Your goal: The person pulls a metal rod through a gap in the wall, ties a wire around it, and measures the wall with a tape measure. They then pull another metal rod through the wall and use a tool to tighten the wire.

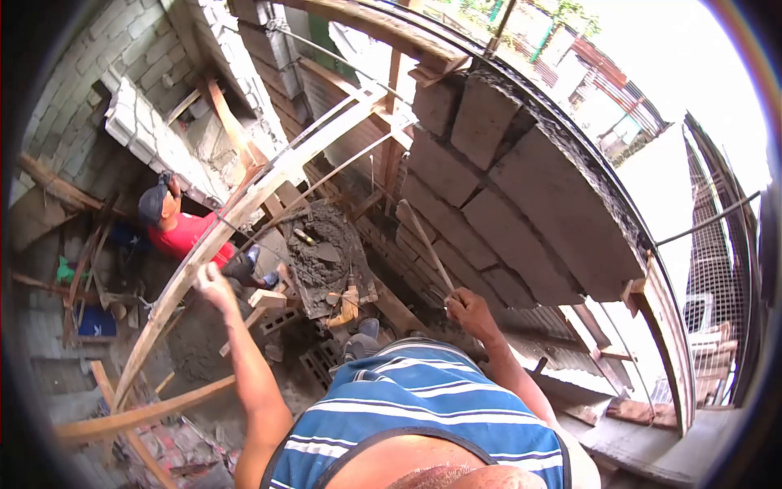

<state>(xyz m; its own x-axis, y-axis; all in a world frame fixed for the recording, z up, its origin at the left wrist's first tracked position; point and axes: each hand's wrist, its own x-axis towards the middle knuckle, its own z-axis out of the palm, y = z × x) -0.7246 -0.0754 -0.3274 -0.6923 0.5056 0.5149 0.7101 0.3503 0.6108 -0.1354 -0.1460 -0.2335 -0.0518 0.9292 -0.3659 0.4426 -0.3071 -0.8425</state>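
My right hand (pixel 471 312) is closed around the lower end of a thin wooden stick (pixel 427 244), which slants up and left in front of the block wall (pixel 521 196). My left hand (pixel 214 289) is raised at the left beside a long wooden beam (pixel 269 186), its fingers curled. Whether it touches the beam or holds anything small, I cannot make out. Between my hands and lower down, a board carries wet grey mortar (pixel 314 269). A trowel (pixel 326 252) lies in the mortar, and a yellowish object (pixel 349 305) rests at its near edge.
A co-worker in a red shirt (pixel 191 235) is below at the left, a hand near the head. Hollow blocks (pixel 316 359) lie near my feet. A curved wooden plank (pixel 151 414) crosses the lower left. A thin metal bar (pixel 709 218) juts out at right.
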